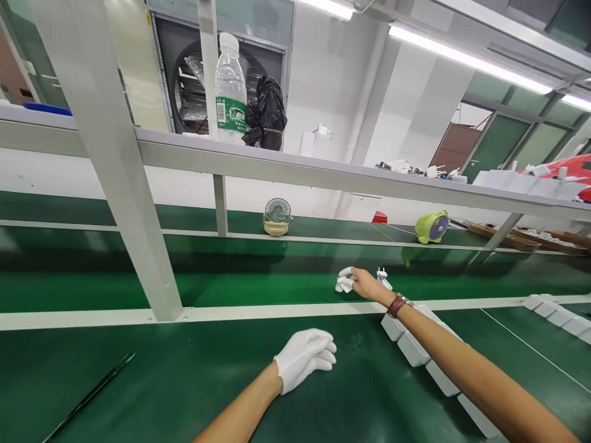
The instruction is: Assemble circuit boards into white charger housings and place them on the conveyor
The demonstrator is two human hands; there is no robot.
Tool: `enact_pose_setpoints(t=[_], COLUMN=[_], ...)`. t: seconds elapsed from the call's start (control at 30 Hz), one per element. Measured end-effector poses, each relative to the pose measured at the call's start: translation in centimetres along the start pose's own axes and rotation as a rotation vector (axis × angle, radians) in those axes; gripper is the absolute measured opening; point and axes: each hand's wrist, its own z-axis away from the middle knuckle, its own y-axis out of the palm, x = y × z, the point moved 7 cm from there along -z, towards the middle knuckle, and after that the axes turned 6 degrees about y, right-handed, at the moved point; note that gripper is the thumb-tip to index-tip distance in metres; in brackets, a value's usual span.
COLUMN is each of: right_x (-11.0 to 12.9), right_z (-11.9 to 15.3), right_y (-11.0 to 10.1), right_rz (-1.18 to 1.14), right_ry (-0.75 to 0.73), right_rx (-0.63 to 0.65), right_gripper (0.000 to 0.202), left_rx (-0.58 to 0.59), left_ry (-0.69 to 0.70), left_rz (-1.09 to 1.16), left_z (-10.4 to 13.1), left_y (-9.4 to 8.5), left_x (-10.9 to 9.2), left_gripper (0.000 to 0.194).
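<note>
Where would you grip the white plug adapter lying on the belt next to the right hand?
Grip the white plug adapter by its blocky body, coming from above with fingers across its flat sides. Its prongs seem to stick upward, so avoid that end. The right hand already lies beside it.

White object under my bare right hand [364,284] too small to identify, row of white rectangular casings [418,347] partly hidden beneath my forearm, red moulded item [572,169] cut off at right edge.

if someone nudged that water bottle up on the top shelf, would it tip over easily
Probably yes. The water bottle stands upright, tall and narrow, so its base is small. It looks clear, mostly empty plastic, so likely light. It sits near the shelf rail edge, so it could fall.
</note>
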Motion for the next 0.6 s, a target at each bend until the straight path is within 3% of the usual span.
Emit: enact_pose_setpoints(t=[0.17,0.3,0.43,0.6], right_x=[7.1,11.8,13.4,13.0], right_z=[8.1,14.8,18.7,20.8], right_y=[0.2,1.0,1.8,3.0], right_rz=[-0.120,-0.019,0.017,-0.023], right_ry=[-0.247,-0.498,-0.606,-0.572], right_rx=[0.064,0.132,0.139,0.118], right_gripper=[0.026,0.035,0.046,0.043], left_rx=[-0.238,-0.131,-0.047,-0.005], left_ry=[0.144,0.179,0.178,0.185], left_rz=[0.160,-0.048,-0.318,-0.567], left_z=[-1.0,-1.2,-0.8,-0.2], left_y=[-2.2,-1.4,-0.2,0.6], left_x=[-0.4,-1.0,-1.2,-1.6], left_gripper=[0.047,0.050,0.057,0.049])
